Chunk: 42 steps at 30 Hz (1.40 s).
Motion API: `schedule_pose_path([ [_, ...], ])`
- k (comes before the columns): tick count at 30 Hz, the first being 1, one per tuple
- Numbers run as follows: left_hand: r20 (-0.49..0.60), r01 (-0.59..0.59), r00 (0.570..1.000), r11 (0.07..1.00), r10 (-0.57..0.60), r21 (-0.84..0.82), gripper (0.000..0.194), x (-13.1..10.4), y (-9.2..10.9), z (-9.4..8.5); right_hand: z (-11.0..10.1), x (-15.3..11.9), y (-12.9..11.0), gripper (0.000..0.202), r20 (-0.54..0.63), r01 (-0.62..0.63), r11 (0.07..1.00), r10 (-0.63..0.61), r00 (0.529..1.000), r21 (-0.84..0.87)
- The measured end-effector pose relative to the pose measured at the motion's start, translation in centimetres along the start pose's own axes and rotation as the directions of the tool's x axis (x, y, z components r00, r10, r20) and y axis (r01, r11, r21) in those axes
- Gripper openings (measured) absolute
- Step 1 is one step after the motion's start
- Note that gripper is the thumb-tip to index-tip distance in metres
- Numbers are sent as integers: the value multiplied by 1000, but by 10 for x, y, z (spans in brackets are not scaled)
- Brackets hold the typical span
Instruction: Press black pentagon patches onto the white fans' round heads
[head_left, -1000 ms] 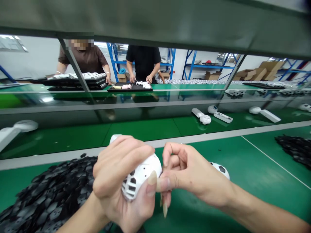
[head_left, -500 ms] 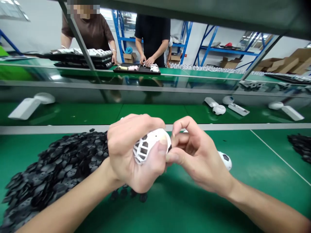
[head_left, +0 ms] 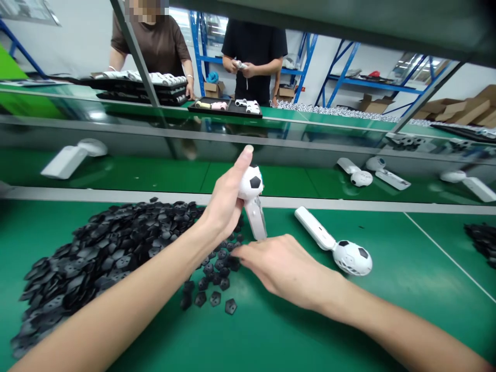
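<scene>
My left hand is wrapped round a white handheld fan with a football-patterned head, its thumb raised and its handle hanging down. Black pentagon patches show on the head. My right hand is palm down with its fingers drawn together, and the fingertips touch small black pentagon pieces at the edge of a large heap. Whatever its fingers pinch is hidden under them. To the right of that hand a second football-headed fan lies on the green table.
Beyond the pale ledge several white fans lie on a green strip. Another black heap is at the right edge. Two co-workers stand across, one holding a white item above a black tray. A slanting metal post rises ahead.
My hands have separated. The left has moved up and forward with the fan, tilting it upright; the right has dropped to the black pieces. A co-worker has lifted an item from the tray.
</scene>
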<state>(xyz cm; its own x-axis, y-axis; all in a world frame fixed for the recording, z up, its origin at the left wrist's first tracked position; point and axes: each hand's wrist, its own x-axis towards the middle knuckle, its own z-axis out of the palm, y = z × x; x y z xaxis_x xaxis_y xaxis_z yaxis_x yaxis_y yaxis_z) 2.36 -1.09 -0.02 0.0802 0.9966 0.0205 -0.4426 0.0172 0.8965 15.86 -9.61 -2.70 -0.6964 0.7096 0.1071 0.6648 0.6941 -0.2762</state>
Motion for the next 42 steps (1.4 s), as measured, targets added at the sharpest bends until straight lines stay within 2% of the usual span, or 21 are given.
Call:
schedule_pose_path([
  [2, -29, 45, 999, 998, -46, -33, 44, 3, -3, -6, 11, 8, 2, 12, 144, -5, 995, 19, 989, -98],
  [4, -48, 68, 996, 997, -70, -46, 45, 6, -5, -11, 18, 12, 3, 15, 173, 35, 984, -4, 985, -176],
  [7, -56, 92, 994, 995, -93, -25, 50, 9, -5, -18, 26, 12, 4, 15, 108, 164, 950, -140, 984, -266],
  [10, -40, 99, 994, 994, -98, 37, 54, 11, -4, -23, 37, 8, 4, 20, -34, 266, 892, -298, 954, -366],
  [13, -35, 9, 999, 987, -3, 161, 48, 10, -2, -24, 48, 7, 3, 25, -144, 286, 862, -374, 916, -419],
  [17, 60, -207, 978, 874, 201, 440, 39, 9, 0, -24, 48, 9, 3, 26, -146, 275, 875, -357, 923, -399],
  [19, 78, -244, 969, 846, 236, 473, 33, 8, 2, -24, 34, 7, 4, 24, -185, 264, 917, -327, 927, -300],
  [21, 24, -179, 983, 905, 184, 386, 28, 7, 4, -23, 11, 5, 7, 20, -334, 248, 967, -255, 907, -66],
  [23, -30, -45, 998, 968, 54, 246, 27, 4, 6, -21, -16, 2, 12, 14, -530, 257, 939, -102, 842, 228],
  [25, -38, 68, 997, 985, -62, 160, 27, 0, 9, -19, -38, 1, 19, 9, -640, 268, 864, 80, 764, 427],
  [27, -23, 133, 991, 981, -132, 139, 27, -5, 12, -15, -50, 2, 25, 8, -640, 238, 796, 228, 734, 556],
  [31, 5, 210, 977, 971, -212, 113, 24, -16, 14, -8, -48, 8, 29, 4, -510, 145, 666, 394, 764, 731],
  [37, -7, 264, 965, 962, -264, 65, 22, -24, 15, -5, -37, 11, 29, 5, -459, 91, 632, 449, 767, 770],
  [42, -14, 243, 970, 964, -243, 105, 22, -25, 16, -3, -38, 10, 31, 7, -429, 60, 632, 451, 783, 773],
])
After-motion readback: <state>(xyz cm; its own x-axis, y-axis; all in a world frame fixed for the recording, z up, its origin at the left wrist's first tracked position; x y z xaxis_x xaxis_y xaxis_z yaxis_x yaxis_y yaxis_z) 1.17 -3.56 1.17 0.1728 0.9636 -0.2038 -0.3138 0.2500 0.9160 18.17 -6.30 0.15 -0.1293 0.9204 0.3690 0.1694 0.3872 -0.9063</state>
